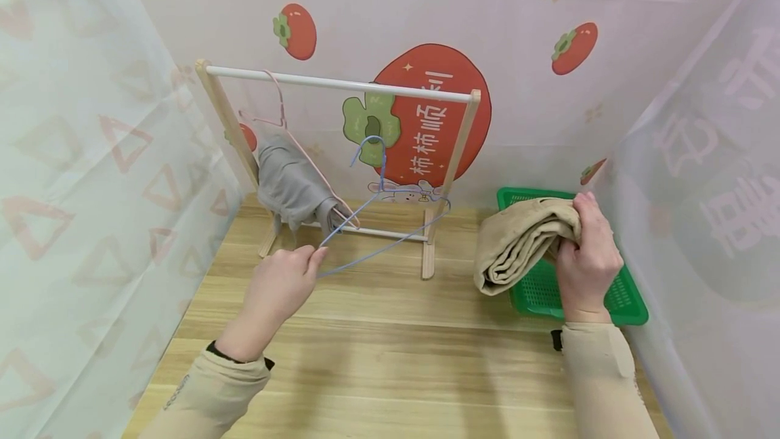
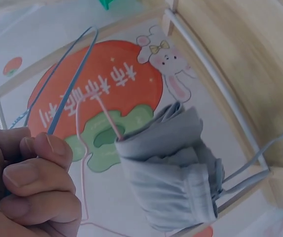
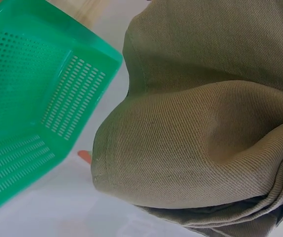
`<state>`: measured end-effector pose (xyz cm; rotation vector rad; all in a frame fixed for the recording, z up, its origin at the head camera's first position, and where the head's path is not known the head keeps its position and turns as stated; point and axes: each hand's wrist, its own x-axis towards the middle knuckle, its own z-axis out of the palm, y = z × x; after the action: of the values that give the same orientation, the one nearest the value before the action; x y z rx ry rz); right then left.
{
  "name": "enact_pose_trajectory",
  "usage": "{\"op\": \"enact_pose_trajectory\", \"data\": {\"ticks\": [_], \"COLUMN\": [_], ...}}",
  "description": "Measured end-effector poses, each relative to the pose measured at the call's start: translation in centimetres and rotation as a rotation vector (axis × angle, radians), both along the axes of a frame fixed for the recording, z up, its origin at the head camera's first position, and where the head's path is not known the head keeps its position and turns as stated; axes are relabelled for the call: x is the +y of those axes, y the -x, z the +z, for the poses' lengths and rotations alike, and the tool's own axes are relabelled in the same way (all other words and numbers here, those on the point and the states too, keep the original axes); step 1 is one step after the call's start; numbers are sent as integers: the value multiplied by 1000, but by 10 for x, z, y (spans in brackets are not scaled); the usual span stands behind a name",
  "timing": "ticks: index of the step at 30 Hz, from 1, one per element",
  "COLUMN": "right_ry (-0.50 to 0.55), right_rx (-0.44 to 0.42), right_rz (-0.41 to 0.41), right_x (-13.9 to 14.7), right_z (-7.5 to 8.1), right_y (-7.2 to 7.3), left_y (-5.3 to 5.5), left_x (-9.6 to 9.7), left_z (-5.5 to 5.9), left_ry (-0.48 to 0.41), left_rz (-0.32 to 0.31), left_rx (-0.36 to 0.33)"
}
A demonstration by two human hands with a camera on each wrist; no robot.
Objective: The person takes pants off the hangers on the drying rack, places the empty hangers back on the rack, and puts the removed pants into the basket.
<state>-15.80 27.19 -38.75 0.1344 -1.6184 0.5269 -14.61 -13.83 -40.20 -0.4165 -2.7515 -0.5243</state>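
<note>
My left hand (image 1: 283, 283) grips a blue wire hanger (image 1: 382, 175) by one corner, its hook pointing up, in front of the rack. In the left wrist view, curled fingers (image 2: 38, 173) close round the hanger. My right hand (image 1: 588, 263) holds a folded khaki garment (image 1: 527, 229) by its right edge, over the green basket (image 1: 634, 310). Thick folded layers show at the garment's near end; it fills much of the right wrist view. On the rack, a grey garment (image 2: 166, 173) with a gathered waistband is draped over a pink hanger (image 1: 282, 103).
The wooden rack has a white top rod (image 1: 341, 83) and feet on the wood-grain table (image 1: 378, 371). Its right post (image 1: 461, 148) stands between the blue hanger and the basket. Printed curtains (image 1: 688, 175) enclose the back and both sides.
</note>
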Motion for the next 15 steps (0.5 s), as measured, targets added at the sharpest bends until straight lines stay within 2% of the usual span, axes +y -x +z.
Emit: {"op": "enact_pose_trajectory", "data": {"ticks": [8, 13, 15], "right_ry": [-5, -3, -4], "right_rx": [-18, -27, -26], "right_rz": [-16, -20, -24], "right_x": [1, 3, 2], "right_z": [-2, -2, -2], "right_y": [0, -2, -3], "left_y": [1, 9, 15], "left_x": [-16, -13, -9], "left_z": [15, 17, 15], "left_ry": [31, 26, 28], "left_rz": [29, 47, 48], "left_rx": [-35, -84, -75]}}
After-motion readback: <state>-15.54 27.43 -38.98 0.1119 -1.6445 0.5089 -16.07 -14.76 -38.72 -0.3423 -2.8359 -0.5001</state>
